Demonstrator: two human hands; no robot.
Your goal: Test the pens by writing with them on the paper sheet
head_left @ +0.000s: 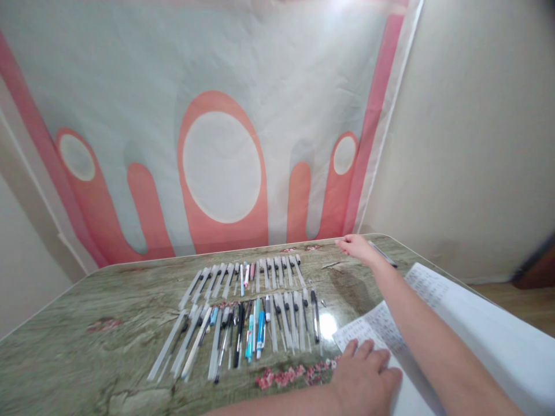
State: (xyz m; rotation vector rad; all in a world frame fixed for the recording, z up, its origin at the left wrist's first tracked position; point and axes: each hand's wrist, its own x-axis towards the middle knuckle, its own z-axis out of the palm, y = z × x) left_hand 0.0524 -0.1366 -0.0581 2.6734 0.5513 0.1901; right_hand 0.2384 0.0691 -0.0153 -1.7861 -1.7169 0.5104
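My left hand lies flat on an open notebook or paper sheets with handwriting, its fingers spread near the page's left corner. My right hand is raised over the far right of the table, its shadow falling below. Its fingers are pressed together; whatever they pinch, if anything, is too small to make out. Beyond the right wrist a dark pen lies on the table, partly hidden by the arm. To the left of both hands lie two rows of pens, among them a blue-and-white pen and a black pen.
The table has a glossy wood-and-flower print and its far edge meets a wall hanging. Several frosted plastic pen tubes stand among the rows. A small silvery piece lies beside the front row. At right is a plain wall.
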